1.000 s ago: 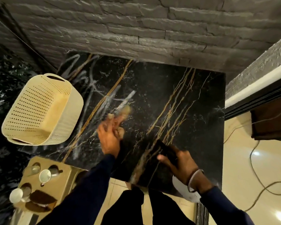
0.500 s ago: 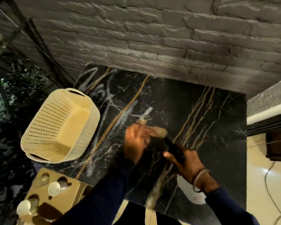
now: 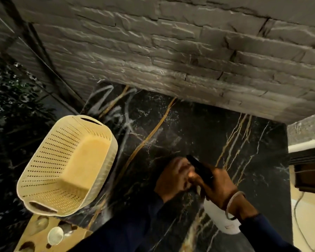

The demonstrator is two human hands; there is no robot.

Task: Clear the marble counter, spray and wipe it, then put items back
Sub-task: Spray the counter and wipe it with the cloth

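Observation:
The black marble counter [image 3: 198, 128] with gold veins carries white streaks and fine droplets. My right hand [image 3: 220, 186] is shut on a spray bottle: its white body [image 3: 220, 220] hangs below my wrist and its black head [image 3: 200, 168] points up and left over the counter. My left hand [image 3: 171, 180] is curled against the bottle's head. Only a small tan bit of cloth [image 3: 191, 175] shows between the two hands. Both hands hover above the counter's near middle.
A cream perforated basket [image 3: 65, 166] lies tipped at the counter's left edge. Below it a tan holder [image 3: 38, 237] carries round cups [image 3: 55, 235]. A grey brick wall [image 3: 171, 51] backs the counter. Dark foliage [image 3: 11, 106] stands left; a cable [image 3: 298, 215] lies on the floor to the right.
My left hand moved right from the counter's middle with the cloth and met my right hand. The spray bottle rose, its head now at my left fingers. My view tilted up.

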